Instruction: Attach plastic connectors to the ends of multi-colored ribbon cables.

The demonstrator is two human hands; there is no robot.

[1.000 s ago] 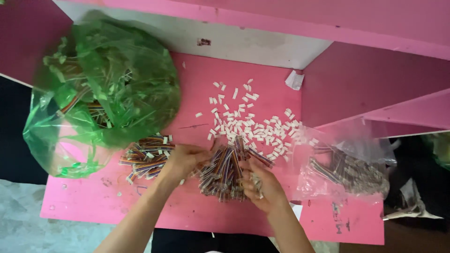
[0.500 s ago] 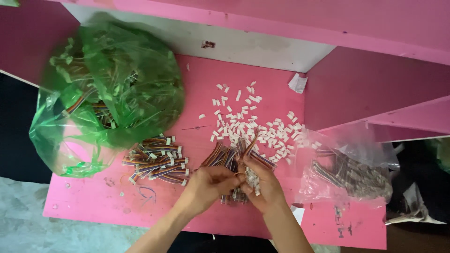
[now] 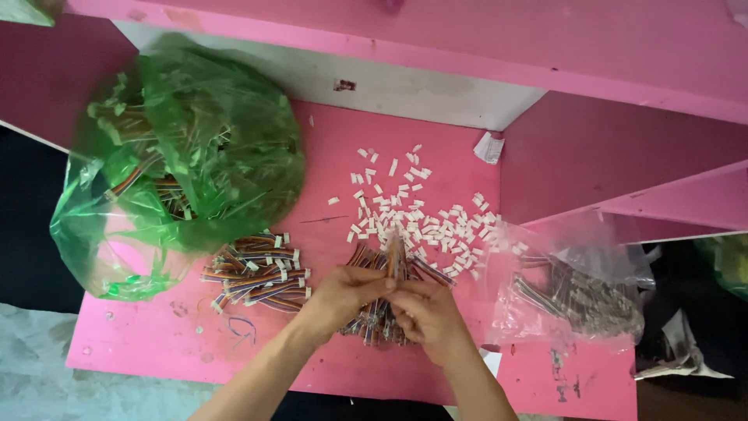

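Pink table [image 3: 436, 132] | both hands [image 3: 389, 300] now raise wire strip [image 3: 395, 253] upright

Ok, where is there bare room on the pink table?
Bare patches on the pink table: its near left corner below the green bag, and between that bag and the white connectors. Crowded around both hands and the wire bundles.

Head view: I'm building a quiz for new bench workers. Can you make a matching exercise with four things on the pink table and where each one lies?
Things:
1. green bag
2. clear bag
3. white connectors
4. wire bundle

Places:
A. scattered loose in the middle of the table
B. at the right edge
C. between the fingers of the left hand and the right hand
D. at the far left

Pairs: 1-D, 2-B, 3-A, 4-C
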